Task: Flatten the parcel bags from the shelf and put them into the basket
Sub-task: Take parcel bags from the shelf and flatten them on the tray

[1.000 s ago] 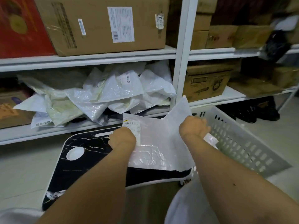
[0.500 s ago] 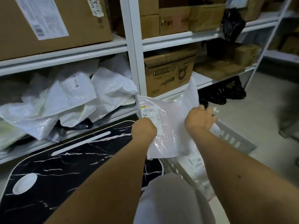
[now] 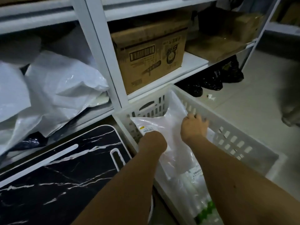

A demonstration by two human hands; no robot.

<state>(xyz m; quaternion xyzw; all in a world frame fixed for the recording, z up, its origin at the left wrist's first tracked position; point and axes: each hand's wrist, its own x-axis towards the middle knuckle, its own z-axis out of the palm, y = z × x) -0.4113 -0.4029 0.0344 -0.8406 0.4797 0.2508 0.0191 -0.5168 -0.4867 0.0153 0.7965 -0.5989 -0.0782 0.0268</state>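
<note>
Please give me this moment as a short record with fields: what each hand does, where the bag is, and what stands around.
left hand: grips the parcel bag near its printed label
right hand: fingers spread on the bag's right part
parcel bag: translucent white, inside the basket, far corner sticking up
basket: white slotted plastic, on the floor
shelf: white metal; more white parcel bags piled there
cardboard box: on the shelf behind the basket
black marbled board: left of the basket

Cardboard box with printed barcode stands on lower shelf board, right bay. Black plastic bags lie on floor beneath it. Black marble-patterned tabletop, white-edged, lower left. Small white scrap on floor.
</note>
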